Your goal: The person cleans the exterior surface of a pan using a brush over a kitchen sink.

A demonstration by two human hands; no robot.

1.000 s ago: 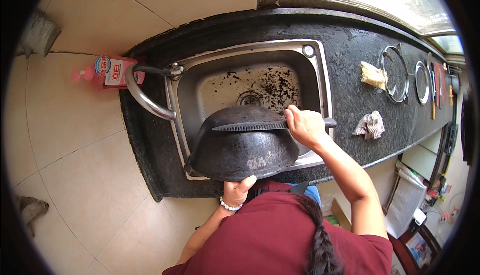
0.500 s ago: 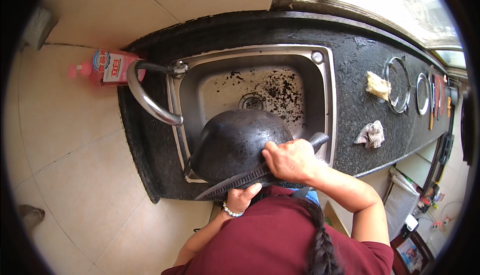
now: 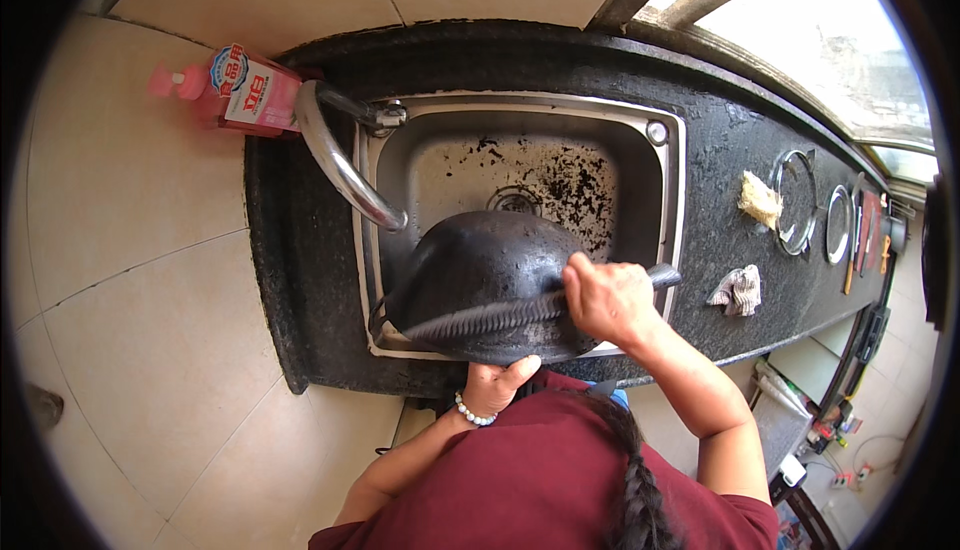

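A black wok (image 3: 480, 260) leans tilted over the near side of the sink (image 3: 677, 180), its rounded outside facing up. Below its near edge, my left hand (image 3: 495, 385) grips the rim with the thumb on top; its other fingers are mostly hidden. My right hand (image 3: 608, 300) is closed around the dark handle of a long, knife-like ridged blade (image 3: 490, 318). This blade lies across the lower part of the wok, pointing left, and appears to touch its surface. Black flakes (image 3: 570, 185) are scattered over the sink bottom around the drain.
A curved metal faucet (image 3: 345, 165) reaches over the sink's left side. Behind it stands a pink pump bottle (image 3: 250, 93). On the right counter are a yellowish scrubber (image 3: 760, 200), a crumpled cloth (image 3: 738, 291), a round glass lid (image 3: 795, 202) and several utensils farther off.
The ridged blade has moved up and away from me, from the wok's near rim onto its outer side, with my right hand. My left hand keeps its hold on the rim.
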